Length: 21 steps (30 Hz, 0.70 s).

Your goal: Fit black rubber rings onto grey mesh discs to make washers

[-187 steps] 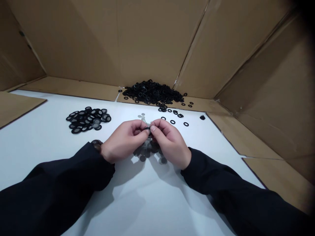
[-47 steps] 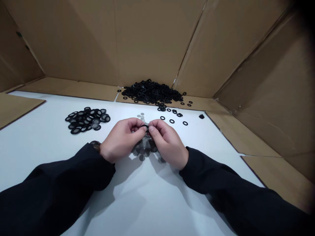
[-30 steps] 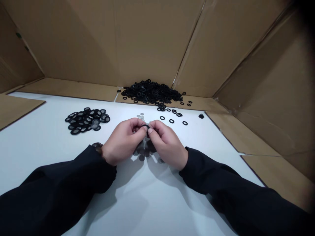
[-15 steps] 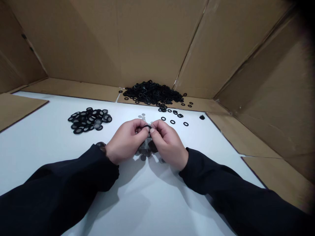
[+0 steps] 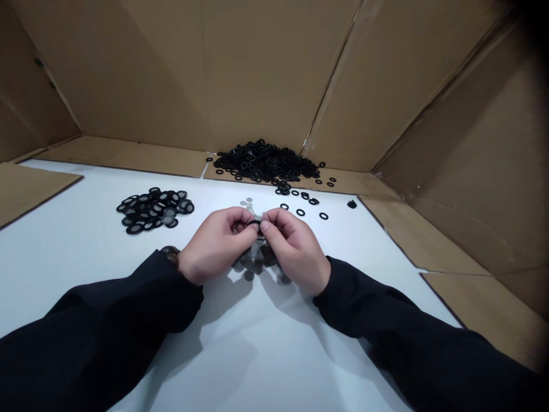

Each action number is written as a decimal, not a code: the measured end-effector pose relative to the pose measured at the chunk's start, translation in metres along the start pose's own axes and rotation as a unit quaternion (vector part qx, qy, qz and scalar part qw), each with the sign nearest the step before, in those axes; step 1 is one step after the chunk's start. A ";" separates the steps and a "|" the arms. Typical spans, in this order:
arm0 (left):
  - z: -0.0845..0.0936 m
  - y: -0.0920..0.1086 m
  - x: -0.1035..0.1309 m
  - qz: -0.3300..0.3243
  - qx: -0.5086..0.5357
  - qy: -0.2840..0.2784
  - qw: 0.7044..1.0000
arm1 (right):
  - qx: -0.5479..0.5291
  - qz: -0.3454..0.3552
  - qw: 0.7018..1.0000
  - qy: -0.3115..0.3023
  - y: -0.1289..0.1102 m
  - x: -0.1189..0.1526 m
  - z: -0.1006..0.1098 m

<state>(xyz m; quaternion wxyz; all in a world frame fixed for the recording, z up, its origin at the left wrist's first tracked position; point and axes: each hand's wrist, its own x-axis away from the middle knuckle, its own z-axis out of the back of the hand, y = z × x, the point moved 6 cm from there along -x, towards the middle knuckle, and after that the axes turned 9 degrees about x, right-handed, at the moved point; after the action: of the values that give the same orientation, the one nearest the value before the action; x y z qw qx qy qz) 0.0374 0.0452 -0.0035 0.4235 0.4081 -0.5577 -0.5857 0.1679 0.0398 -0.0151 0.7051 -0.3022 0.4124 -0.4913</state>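
Note:
In the middle of the head view, my left hand and my right hand meet fingertip to fingertip. Both pinch one black ring, which looks like a rubber washer; the fingers cover most of it. Whether a disc sits inside the ring is hidden. Beneath and behind the hands, several small grey mesh-like discs are scattered on the white table. Left of my left hand lies a pile of black rings with grey discs in them.
A large heap of plain black rings rests against the back cardboard wall. Several loose rings lie in front of it. A small black clump sits farther right. Cardboard sheets border the table.
Both hands stay pinched on the ring, with only slight finger movement. My left wrist has shifted a little to the left. The piles look the same.

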 end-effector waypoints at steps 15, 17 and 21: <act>0.004 0.003 0.001 -0.058 -0.096 0.024 0.993 | 0.080 0.013 0.997 -0.015 -0.008 -0.002 0.001; 0.005 0.003 0.000 -0.065 -0.105 0.029 0.992 | 0.080 0.011 0.997 -0.019 -0.008 -0.002 0.000; 0.005 0.002 0.000 -0.051 -0.055 0.023 0.997 | 0.012 -0.011 0.999 -0.029 -0.001 0.000 -0.003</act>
<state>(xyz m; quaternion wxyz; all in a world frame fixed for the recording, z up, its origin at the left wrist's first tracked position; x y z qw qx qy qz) 0.0330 0.0471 -0.0017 0.4279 0.4255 -0.4931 -0.6266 0.1645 0.0395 -0.0152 0.7146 -0.3128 0.3825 -0.4952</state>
